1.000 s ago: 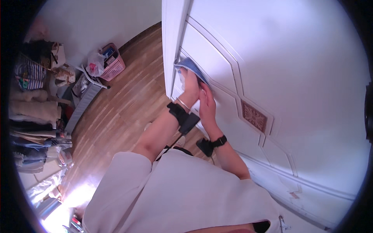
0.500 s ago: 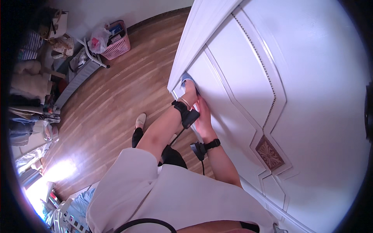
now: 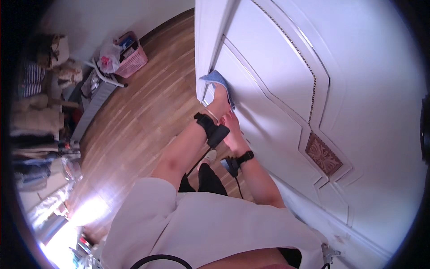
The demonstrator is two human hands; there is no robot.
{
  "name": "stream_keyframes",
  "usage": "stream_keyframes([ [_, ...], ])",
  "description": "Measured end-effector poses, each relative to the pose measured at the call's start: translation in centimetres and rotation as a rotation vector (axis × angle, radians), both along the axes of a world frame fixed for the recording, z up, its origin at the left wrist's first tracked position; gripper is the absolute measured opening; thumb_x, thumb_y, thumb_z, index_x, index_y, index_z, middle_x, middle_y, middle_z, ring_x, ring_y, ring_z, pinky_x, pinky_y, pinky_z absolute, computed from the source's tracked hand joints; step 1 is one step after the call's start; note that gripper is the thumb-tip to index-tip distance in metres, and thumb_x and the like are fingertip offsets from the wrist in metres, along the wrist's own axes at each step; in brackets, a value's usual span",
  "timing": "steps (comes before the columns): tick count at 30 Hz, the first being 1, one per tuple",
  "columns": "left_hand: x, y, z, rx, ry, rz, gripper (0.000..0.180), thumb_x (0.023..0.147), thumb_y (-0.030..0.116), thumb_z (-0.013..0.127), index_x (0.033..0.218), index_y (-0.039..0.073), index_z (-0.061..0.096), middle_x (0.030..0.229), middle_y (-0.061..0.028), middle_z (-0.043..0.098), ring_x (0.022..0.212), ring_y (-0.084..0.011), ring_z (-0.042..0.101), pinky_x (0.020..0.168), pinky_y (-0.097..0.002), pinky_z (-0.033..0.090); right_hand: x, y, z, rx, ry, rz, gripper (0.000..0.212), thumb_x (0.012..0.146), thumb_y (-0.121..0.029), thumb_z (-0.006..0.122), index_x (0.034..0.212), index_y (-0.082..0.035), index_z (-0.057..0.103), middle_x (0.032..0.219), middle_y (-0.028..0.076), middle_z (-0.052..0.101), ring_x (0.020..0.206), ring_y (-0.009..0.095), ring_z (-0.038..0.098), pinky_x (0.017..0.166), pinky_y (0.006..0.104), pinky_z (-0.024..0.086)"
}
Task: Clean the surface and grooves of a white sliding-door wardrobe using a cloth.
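Observation:
My left hand (image 3: 220,98) reaches up to the white door (image 3: 367,112) and presses a blue cloth (image 3: 217,77) against its surface, close to the edge moulding. The cloth fans out past the fingers, which it largely hides. Just below that wrist is my right hand (image 3: 230,132), its fingers curled in beside the left hand near the door. Whether anything is in those fingers is hidden. Black strapped devices with cables sit on both wrists, one on the left (image 3: 213,130) and another on the right (image 3: 235,165).
Raised mouldings and a brown patterned inset (image 3: 323,154) decorate the door. Wooden flooring (image 3: 134,116) stretches to the left, where a pink basket (image 3: 133,62) stands by the wall. Clothes and bags (image 3: 38,116) line the far left. My light shoe (image 3: 210,155) shows below my arms.
The blue cloth has spread and shows more around my left hand, which is slightly higher on the door. My right hand's fingers have bent inward. The view has shifted and my feet have moved.

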State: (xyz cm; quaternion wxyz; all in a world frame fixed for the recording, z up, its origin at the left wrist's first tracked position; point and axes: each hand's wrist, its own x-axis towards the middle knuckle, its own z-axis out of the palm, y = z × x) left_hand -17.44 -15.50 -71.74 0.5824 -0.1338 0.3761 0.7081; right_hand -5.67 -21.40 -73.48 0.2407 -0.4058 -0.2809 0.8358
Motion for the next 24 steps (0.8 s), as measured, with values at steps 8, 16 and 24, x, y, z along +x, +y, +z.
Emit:
stream_keyframes([
  [8,-0.5,-5.4,-0.7,0.069,0.516,-0.165,0.034,0.100,0.034,0.048,0.115,0.004,0.053,0.104,-0.0078,0.060,0.095,-0.0212,0.058,0.080,-0.0349,0.049,-3.0,-1.0,2.0,0.115,0.338,-0.386,0.033,0.099,-0.017,0.054,0.129,-0.004,0.051,0.122,0.008,0.062,0.111,0.020,0.060,0.096,0.0342,0.050],
  [16,-2.8,-4.1,9.5,0.107,0.640,-0.296,0.019,0.094,0.017,0.051,0.087,0.001,0.058,0.074,-0.0094,0.062,0.069,-0.0198,0.062,0.067,-0.0321,0.051,0.4,-0.2,4.9,-0.209,0.357,-0.578,0.029,0.102,-0.027,0.042,0.116,-0.007,0.057,0.107,0.011,0.066,0.097,0.022,0.063,0.087,0.0332,0.053],
  [24,-3.8,-4.3,7.9,0.292,0.694,-0.324,0.019,0.098,0.021,0.046,0.101,0.008,0.059,0.093,-0.0071,0.065,0.088,-0.0220,0.063,0.081,-0.0356,0.052,-1.4,-1.2,7.0,0.107,0.687,-0.747,0.026,0.101,-0.017,0.044,0.118,-0.002,0.056,0.111,0.011,0.066,0.107,0.026,0.064,0.095,0.0382,0.052],
])
